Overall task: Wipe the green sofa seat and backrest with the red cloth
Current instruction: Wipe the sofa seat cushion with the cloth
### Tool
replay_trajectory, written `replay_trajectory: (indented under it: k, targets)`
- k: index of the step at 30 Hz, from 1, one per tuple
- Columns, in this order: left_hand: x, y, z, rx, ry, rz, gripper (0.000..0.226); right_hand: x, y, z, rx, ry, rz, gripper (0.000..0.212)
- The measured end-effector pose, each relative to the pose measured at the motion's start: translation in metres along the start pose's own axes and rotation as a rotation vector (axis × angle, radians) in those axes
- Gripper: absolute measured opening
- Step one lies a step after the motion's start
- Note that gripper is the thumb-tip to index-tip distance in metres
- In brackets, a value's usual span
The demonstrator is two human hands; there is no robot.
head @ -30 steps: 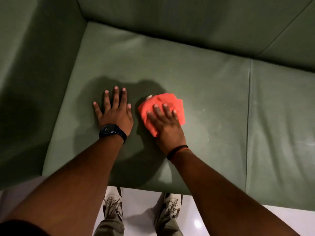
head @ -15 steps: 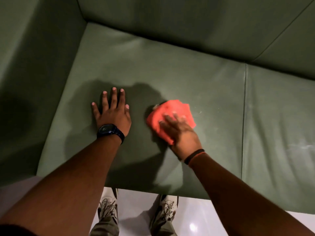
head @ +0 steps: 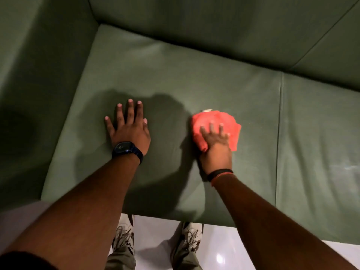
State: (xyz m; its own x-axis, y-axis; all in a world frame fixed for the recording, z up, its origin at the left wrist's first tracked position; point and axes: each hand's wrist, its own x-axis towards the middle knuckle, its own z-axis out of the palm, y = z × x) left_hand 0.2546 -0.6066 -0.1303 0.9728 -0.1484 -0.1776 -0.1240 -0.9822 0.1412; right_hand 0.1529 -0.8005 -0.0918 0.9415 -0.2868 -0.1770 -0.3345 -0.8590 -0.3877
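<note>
The green sofa seat (head: 175, 78) fills the middle of the view, with the green backrest (head: 194, 22) along the top. A crumpled red cloth (head: 212, 119) lies on the seat's left cushion. My right hand (head: 216, 145) presses flat on the cloth, fingers spread over it. My left hand (head: 129, 129), with a dark watch at the wrist, rests palm down on the bare seat to the left of the cloth, fingers apart and holding nothing.
A green armrest (head: 39, 75) rises at the left. A seam (head: 279, 133) splits the seat into a left and a right cushion (head: 321, 152). Below the seat's front edge, my two shoes (head: 191, 236) stand on a pale glossy floor (head: 155, 240).
My right hand has slid the red cloth to the right across the seat, away from my left hand. The left hand has stayed planted in place.
</note>
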Motion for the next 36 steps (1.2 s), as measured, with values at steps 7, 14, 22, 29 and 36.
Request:
replay_trajectory:
  k: [7, 14, 22, 29, 36]
  targets:
    - [0.000, -0.001, 0.001, 0.001, 0.009, 0.007, 0.053, 0.002, 0.015, -0.007, -0.006, 0.007, -0.013, 0.065]
    - [-0.001, -0.005, -0.001, 0.000, 0.022, 0.014, 0.053, -0.003, 0.017, -0.008, -0.018, -0.120, -0.375, 0.061]
    - [0.000, -0.002, -0.001, -0.044, 0.033, 0.029, 0.054, -0.004, -0.028, 0.015, 0.092, -0.088, -0.207, 0.054]
    - [0.002, -0.003, -0.003, -0.046, 0.009, 0.041, 0.055, 0.001, -0.004, 0.001, 0.024, 0.075, 0.104, 0.073]
    - [0.013, 0.011, -0.023, -0.060, -0.081, 0.135, 0.074, -0.014, -0.018, -0.005, -0.165, -0.098, -0.462, 0.070]
